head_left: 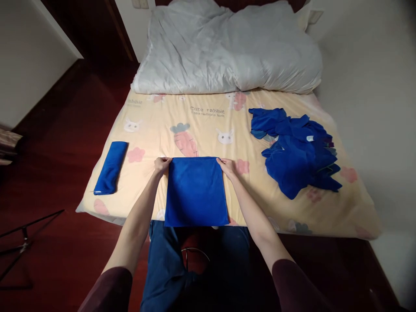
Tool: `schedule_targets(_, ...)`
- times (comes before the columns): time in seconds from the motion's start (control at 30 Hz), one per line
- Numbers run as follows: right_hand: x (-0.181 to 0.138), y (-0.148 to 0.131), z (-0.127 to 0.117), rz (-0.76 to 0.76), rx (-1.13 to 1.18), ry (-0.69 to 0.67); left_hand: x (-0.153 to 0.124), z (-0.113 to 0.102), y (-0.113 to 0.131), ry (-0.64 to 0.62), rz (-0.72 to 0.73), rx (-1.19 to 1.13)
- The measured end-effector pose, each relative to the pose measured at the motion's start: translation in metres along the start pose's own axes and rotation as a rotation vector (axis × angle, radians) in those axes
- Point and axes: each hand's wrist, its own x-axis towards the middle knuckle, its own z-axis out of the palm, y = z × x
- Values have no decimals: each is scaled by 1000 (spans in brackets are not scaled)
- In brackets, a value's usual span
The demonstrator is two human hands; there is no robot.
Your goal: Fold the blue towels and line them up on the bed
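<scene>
A blue cloth (196, 192) lies spread flat as a square on the near edge of the bed (208, 143). My left hand (161, 165) pinches its far left corner, fingers closed on the fabric. My right hand (227, 167) grips the far right corner the same way. A folded blue cloth (111, 167), narrow and long, rests on the bed's left side. To the right lies a loose heap of several blue cloths (297, 150).
A yellow sheet with carrot and rabbit prints covers the bed. A white duvet (227, 47) is bunched at the head. Dark red floor (58, 143) runs along the left, with a black stand's legs (22, 242). A white wall (373, 86) is right.
</scene>
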Motion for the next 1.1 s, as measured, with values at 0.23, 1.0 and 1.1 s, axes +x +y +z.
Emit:
schedule_targets(0.23, 2, -20, -7, -16, 68, 37, 1, 2, 8, 69, -30, -33)
schedule_targets(1.0, 16, -25, -10, 31, -138, -3, -9, -10, 32, -118, 269, 551)
schedule_targets(1.1, 15, -27, -15, -20, -184, -18, -10, -10, 36, -113, 306, 531)
